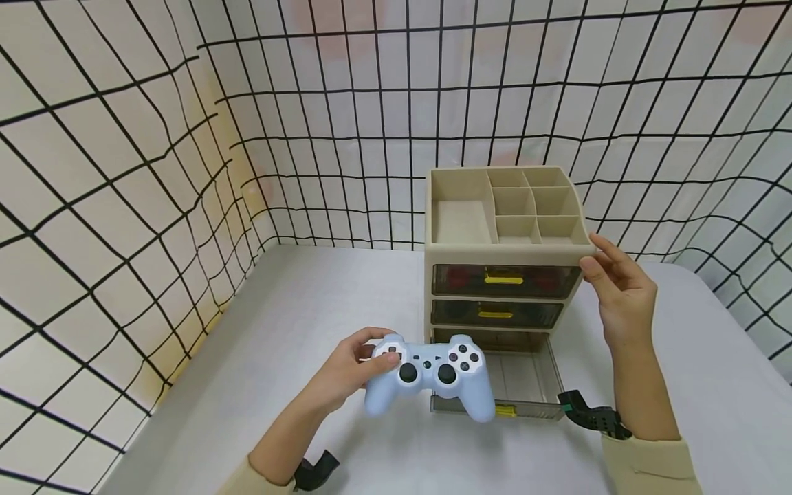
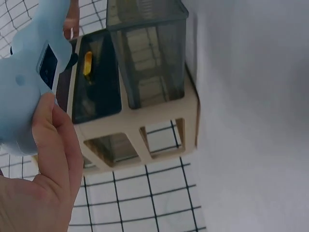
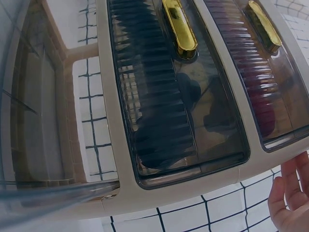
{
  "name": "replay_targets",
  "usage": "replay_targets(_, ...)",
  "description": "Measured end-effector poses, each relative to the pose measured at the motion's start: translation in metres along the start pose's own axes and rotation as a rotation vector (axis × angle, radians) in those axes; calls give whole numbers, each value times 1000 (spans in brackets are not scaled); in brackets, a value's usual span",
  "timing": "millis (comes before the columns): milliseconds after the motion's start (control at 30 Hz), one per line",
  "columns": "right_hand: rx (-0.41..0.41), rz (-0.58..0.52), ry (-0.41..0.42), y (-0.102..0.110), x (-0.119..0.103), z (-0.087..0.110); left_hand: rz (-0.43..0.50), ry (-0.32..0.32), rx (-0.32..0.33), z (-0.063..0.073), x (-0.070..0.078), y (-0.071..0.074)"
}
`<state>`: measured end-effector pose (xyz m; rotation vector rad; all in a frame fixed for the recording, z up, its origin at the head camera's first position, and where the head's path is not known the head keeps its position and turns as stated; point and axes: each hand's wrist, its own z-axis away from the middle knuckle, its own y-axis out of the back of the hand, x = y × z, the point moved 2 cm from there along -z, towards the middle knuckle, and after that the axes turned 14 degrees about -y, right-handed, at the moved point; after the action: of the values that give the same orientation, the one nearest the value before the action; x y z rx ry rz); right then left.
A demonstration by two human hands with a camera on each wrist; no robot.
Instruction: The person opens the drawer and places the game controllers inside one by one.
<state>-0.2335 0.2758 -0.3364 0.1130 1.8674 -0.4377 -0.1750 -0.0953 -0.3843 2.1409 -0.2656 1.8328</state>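
Observation:
A light blue game controller with black thumbsticks is in my left hand, thumb on its face and fingers behind its left side. In the head view it overlaps the pulled-out bottom drawer of a beige drawer organizer. My right hand rests thumb and fingertips at the organizer's upper right edge. Two dark see-through drawers with yellow handles, the top drawer and the middle drawer, are closed. Dark items show through the middle drawer in the right wrist view.
The organizer's top has several divided compartments. It stands on a white table, near a black wire grid that rises behind and along both sides. Black straps sit on the wrists.

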Motion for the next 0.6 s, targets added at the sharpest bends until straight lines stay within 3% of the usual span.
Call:
replay_targets(267, 4, 26, -2, 0, -1, 1, 20, -26, -30, -16, 2, -20)
replay_targets(600, -12, -1, 7, -1, -2, 1, 17, -16, -40, -31, 2, -40)
